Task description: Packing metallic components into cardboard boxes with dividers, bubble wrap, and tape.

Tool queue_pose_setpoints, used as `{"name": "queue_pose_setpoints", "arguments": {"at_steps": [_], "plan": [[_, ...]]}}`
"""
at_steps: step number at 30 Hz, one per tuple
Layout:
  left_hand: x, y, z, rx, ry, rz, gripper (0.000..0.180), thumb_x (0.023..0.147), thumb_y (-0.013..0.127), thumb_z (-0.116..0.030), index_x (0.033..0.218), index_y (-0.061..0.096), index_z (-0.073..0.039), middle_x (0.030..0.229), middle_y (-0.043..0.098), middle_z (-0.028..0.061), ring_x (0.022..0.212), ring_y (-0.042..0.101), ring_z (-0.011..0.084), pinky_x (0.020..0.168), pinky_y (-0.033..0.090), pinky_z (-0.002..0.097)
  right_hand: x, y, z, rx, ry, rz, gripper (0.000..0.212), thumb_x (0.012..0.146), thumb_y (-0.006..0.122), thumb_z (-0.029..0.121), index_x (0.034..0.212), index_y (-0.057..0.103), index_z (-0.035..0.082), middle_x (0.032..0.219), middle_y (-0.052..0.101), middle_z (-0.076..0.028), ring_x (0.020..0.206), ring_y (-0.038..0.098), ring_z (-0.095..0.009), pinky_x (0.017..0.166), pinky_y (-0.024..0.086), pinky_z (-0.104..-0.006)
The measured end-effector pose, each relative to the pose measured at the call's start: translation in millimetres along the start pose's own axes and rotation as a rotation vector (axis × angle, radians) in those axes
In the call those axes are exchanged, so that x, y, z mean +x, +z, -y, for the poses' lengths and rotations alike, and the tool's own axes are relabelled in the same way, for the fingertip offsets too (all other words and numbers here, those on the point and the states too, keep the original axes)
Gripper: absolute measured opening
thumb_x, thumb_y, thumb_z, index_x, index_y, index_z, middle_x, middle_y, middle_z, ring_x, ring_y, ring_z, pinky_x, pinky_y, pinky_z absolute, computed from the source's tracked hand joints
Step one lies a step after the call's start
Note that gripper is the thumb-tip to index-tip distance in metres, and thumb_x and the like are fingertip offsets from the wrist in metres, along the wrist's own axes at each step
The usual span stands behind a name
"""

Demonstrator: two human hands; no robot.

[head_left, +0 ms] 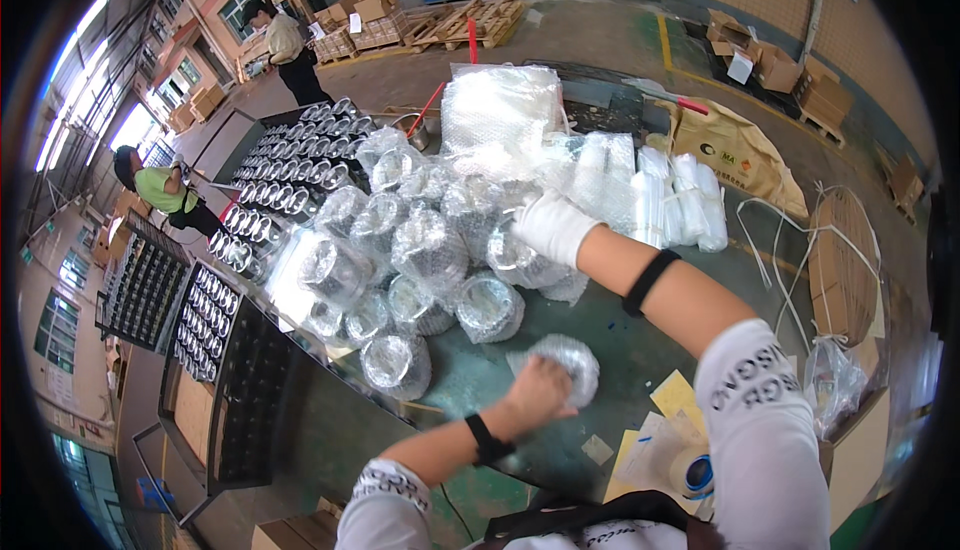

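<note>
Near the table's front edge, my bare left hand (540, 392) is closed on the side of a round bubble-wrapped metal part (578, 368), and its fingers are slightly blurred. My right hand (556, 228), in a white glove, reaches across to the right side of the pile. Its fingers curl over the top of another bubble-wrapped part (515, 262); the fingertips are partly lost against the shiny plastic. Several similar wrapped cylinders (430, 250) crowd the table to the left of it, some stacked on others.
A stack of bubble-wrap sheets (500, 110) lies at the back, beside rolled clear bags (680, 200) and a tan sack (735, 155). Racks of bare metal parts (300, 165) stand to the left. Tape (698, 472) and yellow paper (678, 400) lie front right. Two people stand beyond the racks.
</note>
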State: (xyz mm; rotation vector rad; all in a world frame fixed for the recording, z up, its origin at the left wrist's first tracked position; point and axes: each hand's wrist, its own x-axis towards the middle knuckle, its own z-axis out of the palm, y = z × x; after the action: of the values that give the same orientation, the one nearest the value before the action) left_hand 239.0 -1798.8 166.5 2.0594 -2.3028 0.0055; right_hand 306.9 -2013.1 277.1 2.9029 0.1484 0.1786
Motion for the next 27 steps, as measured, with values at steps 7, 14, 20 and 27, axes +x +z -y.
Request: {"name": "queue_pose_setpoints", "arguments": {"at_steps": [7,14,20,27], "plan": [[-31,13,-36,-0.089,-0.266,-0.106,0.047,0.070,0.067,-0.051,0.086,0.062,-0.007,0.091,0.059,0.0050,0.092,0.053,0.0236,0.087,0.037,0.0387,0,3,18,-0.300,-0.161,-0.213,0.015,0.076,0.052,0.013,0.080,0.066,0.006,0.080,0.062,-0.008,0.075,0.058,-0.021,0.073,0.045,-0.0348],[-33,5,-42,0.039,-0.178,0.102,0.049,0.068,0.070,-0.051,0.091,0.064,-0.007,0.094,0.062,0.0061,0.097,0.053,0.0238,0.084,0.037,0.0419,-231,-88,38,0.528,0.715,-0.039,0.043,0.067,0.063,0.040,0.080,0.067,0.000,0.079,0.065,-0.022,0.078,0.064,-0.037,0.074,0.050,-0.0458],[-7,15,-39,0.159,-0.164,0.091,0.054,0.066,0.067,-0.061,0.079,0.067,-0.008,0.085,0.066,0.0107,0.084,0.061,0.0271,0.076,0.038,0.0426,-573,-147,194,1.489,1.722,-0.987,0.031,0.069,0.063,0.009,0.097,0.064,-0.005,0.088,0.066,-0.008,0.077,0.062,-0.018,0.071,0.053,-0.0314],[4,-45,-156,-0.270,-0.576,0.012,0.054,0.079,0.072,-0.040,0.094,0.065,0.011,0.087,0.067,0.0217,0.074,0.064,0.0290,0.066,0.049,0.0423,-876,-211,430,0.461,2.401,-1.561,0.032,0.074,0.065,0.016,0.100,0.065,-0.003,0.093,0.067,-0.010,0.086,0.065,-0.020,0.077,0.051,-0.0318]]}}
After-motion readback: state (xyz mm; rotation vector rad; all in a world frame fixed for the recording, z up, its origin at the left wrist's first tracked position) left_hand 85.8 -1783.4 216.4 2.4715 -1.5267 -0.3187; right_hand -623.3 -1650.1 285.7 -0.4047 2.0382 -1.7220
